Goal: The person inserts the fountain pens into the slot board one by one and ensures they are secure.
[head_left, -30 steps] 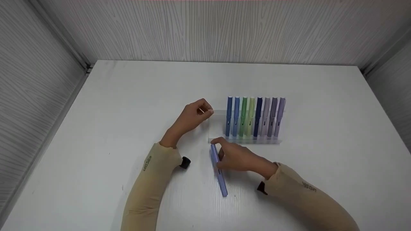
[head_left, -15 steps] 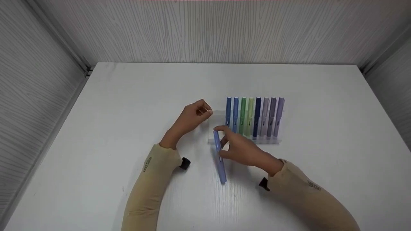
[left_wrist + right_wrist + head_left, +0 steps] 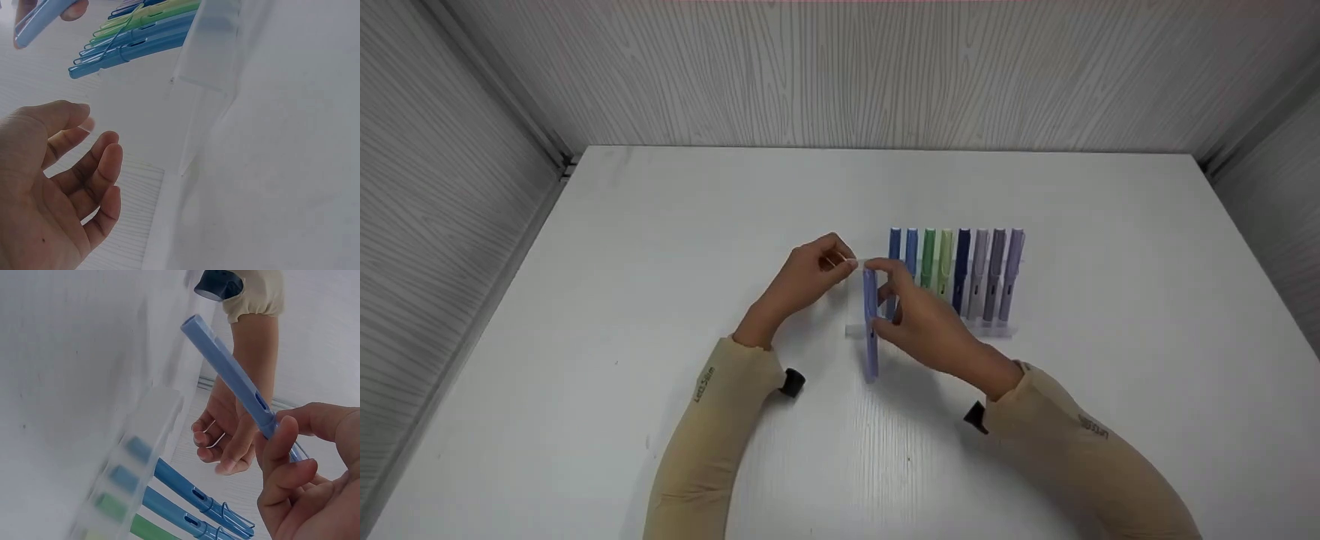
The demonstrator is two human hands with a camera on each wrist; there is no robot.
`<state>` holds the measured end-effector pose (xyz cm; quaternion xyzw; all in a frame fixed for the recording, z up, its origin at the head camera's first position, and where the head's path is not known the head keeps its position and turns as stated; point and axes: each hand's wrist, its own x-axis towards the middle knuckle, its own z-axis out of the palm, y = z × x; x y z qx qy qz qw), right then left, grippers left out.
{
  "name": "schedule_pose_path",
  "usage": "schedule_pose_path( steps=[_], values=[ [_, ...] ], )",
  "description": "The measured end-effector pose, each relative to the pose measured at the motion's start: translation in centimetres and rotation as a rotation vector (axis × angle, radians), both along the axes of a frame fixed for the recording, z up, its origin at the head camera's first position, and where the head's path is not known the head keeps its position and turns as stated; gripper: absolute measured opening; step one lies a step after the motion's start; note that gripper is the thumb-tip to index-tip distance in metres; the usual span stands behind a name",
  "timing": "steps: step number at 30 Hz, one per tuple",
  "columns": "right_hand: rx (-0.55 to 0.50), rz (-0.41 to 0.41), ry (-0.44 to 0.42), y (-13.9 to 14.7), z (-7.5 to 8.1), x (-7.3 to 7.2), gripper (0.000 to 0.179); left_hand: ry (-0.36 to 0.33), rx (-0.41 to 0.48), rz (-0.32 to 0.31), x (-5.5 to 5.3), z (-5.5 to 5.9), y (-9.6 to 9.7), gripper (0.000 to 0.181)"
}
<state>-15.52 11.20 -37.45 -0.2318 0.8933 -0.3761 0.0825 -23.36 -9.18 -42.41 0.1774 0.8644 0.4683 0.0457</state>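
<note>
A clear pen stand (image 3: 855,331) holds a row of several pens in blue, green, pale yellow, navy and purple shades, among them a green pen (image 3: 169,14) and a blue pen (image 3: 188,486). My left hand (image 3: 814,266) pinches the stand's top left corner between thumb and forefinger, the other fingers loosely curled. In my right hand (image 3: 926,322) is a light blue pen (image 3: 871,330), gripped near its clip end by thumb and fingers. It points lengthwise over the stand's left part, beside the leftmost pen, and looks raised off the stand in the right wrist view (image 3: 225,368).
The stand rests on a white table (image 3: 585,390) with a pale wood-grain panel (image 3: 840,75) behind it and side panels left and right. Black wrist devices (image 3: 793,382) show at both beige sleeves (image 3: 712,442).
My right hand has carried the light blue pen away from the near side of the table up over the stand's left part, and the pen has turned straighter. My left hand stays put.
</note>
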Motion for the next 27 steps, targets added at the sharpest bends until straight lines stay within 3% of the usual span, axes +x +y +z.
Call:
schedule_pose_path(
  steps=[14,23,27],
  values=[
    [-0.014,-0.101,0.173,-0.1,0.2,-0.6,0.064,0.01,-0.004,0.001,0.0,0.0,0.1,0.02],
    [0.044,-0.132,0.181,-0.3,0.0,-1.0,0.062,0.012,-0.025,0.005,0.0,0.1,0.1,0.02],
    [0.049,-0.138,0.23,-0.3,-0.4,-1.2,0.062,0.006,-0.028,0.004,0.0,0.1,0.1,0.019]
  ],
)
